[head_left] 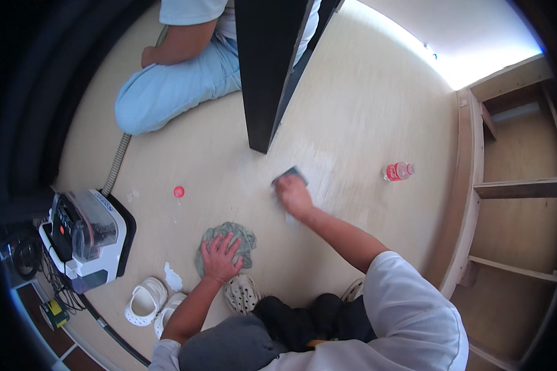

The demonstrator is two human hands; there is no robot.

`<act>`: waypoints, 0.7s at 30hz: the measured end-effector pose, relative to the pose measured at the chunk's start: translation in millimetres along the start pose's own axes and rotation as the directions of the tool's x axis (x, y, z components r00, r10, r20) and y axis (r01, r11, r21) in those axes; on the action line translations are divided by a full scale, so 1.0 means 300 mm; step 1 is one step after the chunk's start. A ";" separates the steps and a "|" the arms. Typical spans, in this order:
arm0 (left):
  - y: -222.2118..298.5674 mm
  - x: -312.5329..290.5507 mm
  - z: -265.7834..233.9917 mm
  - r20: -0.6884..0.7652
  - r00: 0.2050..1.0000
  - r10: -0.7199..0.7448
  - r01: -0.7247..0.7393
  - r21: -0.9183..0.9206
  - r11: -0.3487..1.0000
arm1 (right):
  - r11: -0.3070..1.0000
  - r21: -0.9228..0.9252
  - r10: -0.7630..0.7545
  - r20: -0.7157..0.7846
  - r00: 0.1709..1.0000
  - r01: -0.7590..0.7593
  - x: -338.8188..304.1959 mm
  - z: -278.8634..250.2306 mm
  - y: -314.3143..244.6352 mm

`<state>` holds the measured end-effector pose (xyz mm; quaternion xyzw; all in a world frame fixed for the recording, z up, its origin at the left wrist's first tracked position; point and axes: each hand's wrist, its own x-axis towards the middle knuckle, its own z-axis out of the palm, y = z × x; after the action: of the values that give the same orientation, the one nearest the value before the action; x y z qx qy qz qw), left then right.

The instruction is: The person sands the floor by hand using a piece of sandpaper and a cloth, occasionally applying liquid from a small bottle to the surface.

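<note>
Kneeling on the pale floor, leaning forward. My right hand is pressed over a small dark teal sponge; fingers curl down over its near edge, gripping it flat to the boards, so most of it is hidden and only the far part shows beyond my knuckles. My guess is that the flat press lets the whole face bear on the floor, where a lighter streaked patch shows around it.

My left hand lies spread, fingers splayed and relaxed, palm down on a crumpled grey-green rag. It grasps nothing; it looks like a prop for my weight, with the rag kept close under it.

Sponge: sits just short of the foot of the dark upright panel, near but apart. Its long axis runs roughly left-near to right-far, the visible corner pointing away from me toward the panel.

Around: a red bottle cap to the left, a plastic bottle with a red label lying on its side well to the right. White clogs and a corded cleaning machine at my left. Another person in light blue trousers sits beyond.
</note>
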<state>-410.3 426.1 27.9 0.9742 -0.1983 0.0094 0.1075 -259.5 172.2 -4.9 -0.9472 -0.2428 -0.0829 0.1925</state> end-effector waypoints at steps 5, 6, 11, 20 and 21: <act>0.014 0.017 0.000 -0.071 0.997 0.038 -0.039 -0.014 0.999 | 0.998 -0.056 0.014 0.090 0.996 -0.009 0.122 -0.101 0.125; 0.021 0.018 0.004 -0.065 0.997 0.051 -0.052 -0.011 0.999 | 0.985 -0.134 0.111 0.021 0.994 -0.107 0.160 -0.144 0.141; -0.050 0.047 0.019 0.000 1.000 0.024 -0.024 -0.077 0.997 | 0.998 -0.049 0.035 0.208 0.978 -0.026 0.047 -0.146 0.041; 0.262 0.773 -0.252 -0.244 0.963 0.115 -0.221 -0.468 0.856 | 0.509 0.140 0.705 -0.634 0.318 -0.850 -0.716 -0.440 0.334; 0.305 0.875 -0.233 -0.282 0.951 0.130 -0.250 -0.448 0.858 | 0.448 0.204 0.740 -0.631 0.233 -0.870 -0.746 -0.433 0.327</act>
<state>-202.4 258.2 131.0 0.8841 -0.2757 0.0891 0.3665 -414.0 -55.5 25.8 -0.8537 0.3738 -0.3119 0.1851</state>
